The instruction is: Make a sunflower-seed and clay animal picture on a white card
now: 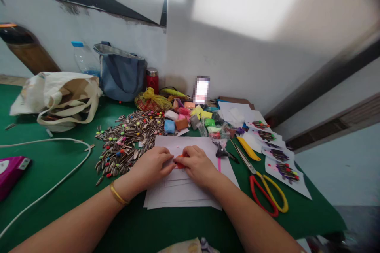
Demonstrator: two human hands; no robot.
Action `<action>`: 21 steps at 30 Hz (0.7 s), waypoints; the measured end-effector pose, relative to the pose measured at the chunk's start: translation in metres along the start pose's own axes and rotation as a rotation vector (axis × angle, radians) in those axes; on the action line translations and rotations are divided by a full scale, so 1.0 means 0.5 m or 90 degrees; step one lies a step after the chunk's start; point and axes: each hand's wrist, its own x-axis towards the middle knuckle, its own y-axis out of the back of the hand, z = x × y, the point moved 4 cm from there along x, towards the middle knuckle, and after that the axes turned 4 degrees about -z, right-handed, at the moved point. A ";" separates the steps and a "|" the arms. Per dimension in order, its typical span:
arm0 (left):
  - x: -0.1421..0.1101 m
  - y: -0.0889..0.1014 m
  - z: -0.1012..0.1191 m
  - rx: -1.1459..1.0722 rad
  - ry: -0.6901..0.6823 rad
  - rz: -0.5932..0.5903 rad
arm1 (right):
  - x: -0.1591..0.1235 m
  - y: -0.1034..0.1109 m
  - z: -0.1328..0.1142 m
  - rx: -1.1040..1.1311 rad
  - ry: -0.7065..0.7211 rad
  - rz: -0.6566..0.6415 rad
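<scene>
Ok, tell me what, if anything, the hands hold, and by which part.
The right hand has its fingers over a small orange piece, the left hand close beside it; whether it is pinched or pressed, and where, cannot be told.

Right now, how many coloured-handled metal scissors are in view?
1: metal scissors with one red, one yellow handle, on the green tablecloth, right of the white paper stack.
</scene>
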 end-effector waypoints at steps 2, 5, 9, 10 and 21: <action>0.001 0.000 0.000 0.001 0.004 -0.002 | -0.001 0.002 0.004 0.001 -0.017 0.008; 0.002 0.000 0.002 0.000 0.006 -0.012 | -0.003 0.004 0.007 0.004 -0.037 0.015; 0.002 0.001 0.003 -0.006 0.005 -0.019 | -0.002 0.002 0.003 0.001 -0.028 0.006; 0.003 0.001 0.003 -0.005 0.005 -0.019 | -0.002 0.001 0.002 0.002 -0.027 0.004; 0.002 -0.003 0.003 0.004 0.017 -0.020 | -0.001 0.000 0.030 0.024 -0.063 0.036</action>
